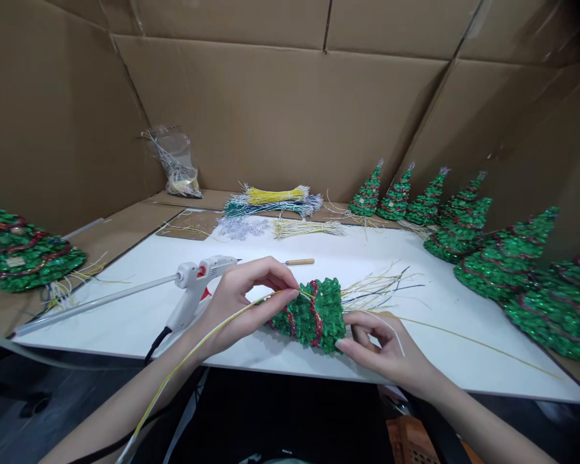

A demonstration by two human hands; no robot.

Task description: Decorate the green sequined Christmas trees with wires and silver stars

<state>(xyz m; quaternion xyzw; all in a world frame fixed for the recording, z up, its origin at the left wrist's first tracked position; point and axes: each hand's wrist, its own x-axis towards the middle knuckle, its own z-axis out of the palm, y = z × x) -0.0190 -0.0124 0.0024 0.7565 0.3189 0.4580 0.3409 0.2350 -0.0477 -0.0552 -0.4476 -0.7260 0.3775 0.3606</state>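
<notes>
A small green Christmas tree (328,309) with a red garland lies on its side, its tip pointing left, over the front of the white board. My left hand (261,296) pinches a yellow-and-white wire (193,351) against the tree's side; the wire trails back along my forearm. At the base, my right hand (386,345) grips the tree's rim, thumb on the outside and fingers partly hidden inside. Loose thin wires (377,290) fan out from the base to the right. One long yellow wire (478,343) runs past my right hand.
A white glue gun (193,293) with a long glue stick lies left of my left hand. Behind the tree is a wooden-handled tool (300,261). Wire bundles (275,196) and clear pieces (241,227) lie farther back. Finished-looking trees (507,258) line the right; another tree (24,251) lies left.
</notes>
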